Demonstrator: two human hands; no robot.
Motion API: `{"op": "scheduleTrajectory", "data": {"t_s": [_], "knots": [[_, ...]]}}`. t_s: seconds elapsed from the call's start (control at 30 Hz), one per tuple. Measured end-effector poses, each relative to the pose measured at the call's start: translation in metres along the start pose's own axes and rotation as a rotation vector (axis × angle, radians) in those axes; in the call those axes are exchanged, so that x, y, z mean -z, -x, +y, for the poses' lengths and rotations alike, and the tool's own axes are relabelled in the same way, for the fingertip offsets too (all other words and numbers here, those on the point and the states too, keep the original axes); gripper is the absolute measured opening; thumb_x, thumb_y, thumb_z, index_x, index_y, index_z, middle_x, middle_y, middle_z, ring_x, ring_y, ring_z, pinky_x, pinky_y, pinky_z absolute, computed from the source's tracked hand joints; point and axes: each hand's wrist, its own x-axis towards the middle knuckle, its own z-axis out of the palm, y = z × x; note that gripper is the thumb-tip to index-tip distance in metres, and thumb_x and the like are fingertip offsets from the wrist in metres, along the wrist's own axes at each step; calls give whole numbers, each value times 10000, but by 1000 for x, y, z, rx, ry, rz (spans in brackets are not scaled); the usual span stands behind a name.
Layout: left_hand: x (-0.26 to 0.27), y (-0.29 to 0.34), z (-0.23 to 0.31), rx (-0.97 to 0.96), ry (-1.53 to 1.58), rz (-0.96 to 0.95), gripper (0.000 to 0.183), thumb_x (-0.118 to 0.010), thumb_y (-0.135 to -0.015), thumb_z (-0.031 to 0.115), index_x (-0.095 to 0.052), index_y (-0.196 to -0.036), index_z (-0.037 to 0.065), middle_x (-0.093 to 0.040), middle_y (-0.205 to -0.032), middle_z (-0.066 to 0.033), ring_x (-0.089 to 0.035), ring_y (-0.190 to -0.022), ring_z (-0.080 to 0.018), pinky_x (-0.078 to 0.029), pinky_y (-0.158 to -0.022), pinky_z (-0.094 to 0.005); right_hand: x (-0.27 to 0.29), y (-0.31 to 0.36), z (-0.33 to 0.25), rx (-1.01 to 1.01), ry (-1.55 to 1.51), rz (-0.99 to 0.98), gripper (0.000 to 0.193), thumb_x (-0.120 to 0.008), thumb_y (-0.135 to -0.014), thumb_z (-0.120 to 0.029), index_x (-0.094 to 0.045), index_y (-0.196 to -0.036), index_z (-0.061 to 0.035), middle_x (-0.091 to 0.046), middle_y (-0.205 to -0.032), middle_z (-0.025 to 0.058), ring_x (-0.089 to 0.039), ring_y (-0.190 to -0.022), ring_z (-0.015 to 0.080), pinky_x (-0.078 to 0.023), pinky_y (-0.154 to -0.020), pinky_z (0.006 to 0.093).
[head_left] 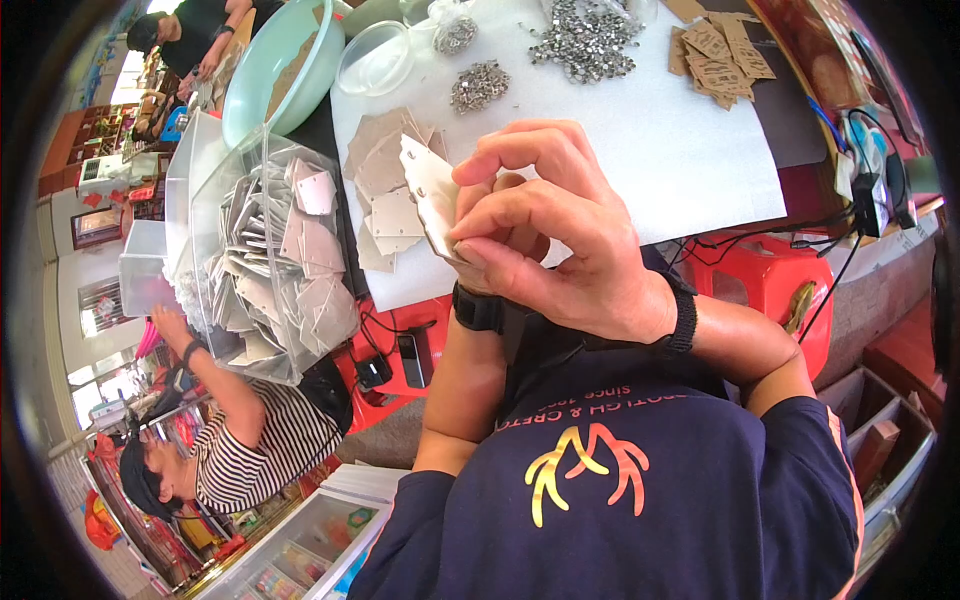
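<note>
In front of my chest my left hand (474,278) grips a small white card (428,190), which stands tilted and has small metal pieces along its edge. Most of the left hand is hidden behind my right hand (570,225). The right thumb and fingers are bent together at the card's near edge; whether a tiny piece is between them I cannot make out. Just beyond, loose white cards (385,165) lie piled on the white sheet (660,170). Farther off are a small heap of metal pieces (480,86) and a larger heap of metal pieces (585,45).
A clear bin (268,330) full of cards stands at the left, with a pale green basin (240,110) behind it. Brown cards (722,62) lie at the far right. Red stools (765,270) and cables (720,238) are beside me. Another person (255,430) sits at left.
</note>
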Motion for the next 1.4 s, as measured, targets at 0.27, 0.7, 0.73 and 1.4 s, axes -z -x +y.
{"op": "scheduleTrajectory", "data": {"t_s": [0.27, 0.7, 0.73, 1.4], "knots": [[-2, -1, 0, -60, -141, 36, 204, -757, -831, 267, -584, -836, 157, -574, -752, -1, -523, -581, -100, -364, -470, -215, 0, 0, 2, 18, -2, 29, 242, -759, -683, 31, -683, -893, -62, -638, -1062, 113, -557, -1079, 312, -473, -875, 393], [-29, -14, 10, -37, -511, 325, 205, -748, -840, 209, -557, -861, 137, -581, -877, 12, -555, -821, -98, -445, -674, -255, 3, 5, 13, -86, -26, 64, 194, -674, -761, 92, -667, -934, 7, -651, -1004, 103, -603, -1031, 254, -487, -870, 333], [-31, -16, 9, -40, -537, 353, 177, -733, -853, 189, -579, -913, 127, -604, -922, -6, -570, -856, -109, -459, -680, -264, 3, 7, 16, -82, -21, 59, 194, -674, -761, 92, -667, -934, 7, -651, -1004, 103, -603, -1031, 254, -487, -870, 333], [-46, -25, -6, -187, -984, 664, 145, -664, -896, 19, -644, -1039, 6, -677, -944, -47, -598, -784, -128, -487, -697, -278, 3, 14, 31, -734, -579, 201, 197, -593, -977, -131, -636, -1036, 52, -627, -874, 16, -550, -802, 80, -464, -741, 227]]}}
